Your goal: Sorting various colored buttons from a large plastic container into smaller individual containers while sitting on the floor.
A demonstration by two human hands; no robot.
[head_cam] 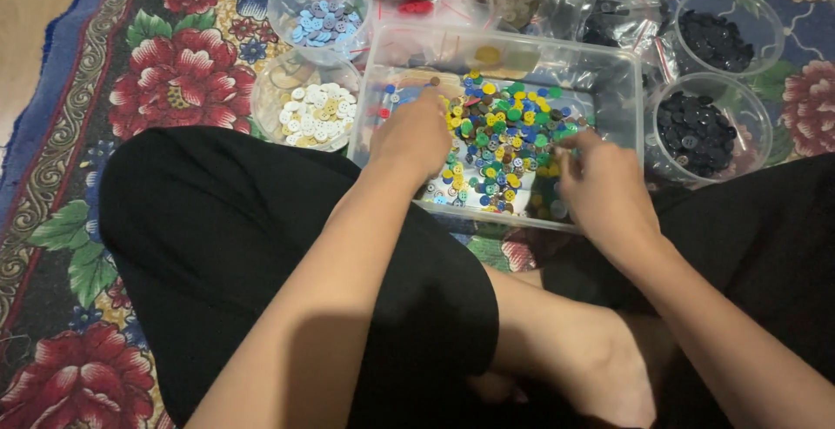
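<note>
Both hands down inside a clear plastic tray [628, 90] on the floral rug [165, 81], among mixed coloured buttons [504, 133]. Left hand [413, 137] with fingers curled, grip impossible to tell; right hand [604, 190] with fingers pinched together, contents hidden. Around the tray, tubs of white buttons [311, 114], blue buttons [323, 22] and black buttons [696, 131].

Inside the clear plastic tray [622, 90], the far strip behind the mixed buttons [504, 137] lies bare, as does part of its left end. Round tubs crowd the tray's edges: the white-button tub [306, 103] and blue-button tub [320, 13] at the left, two black-button tubs [703, 126] at the right, probably touching it. Bags [600, 7] block the far edge.
</note>
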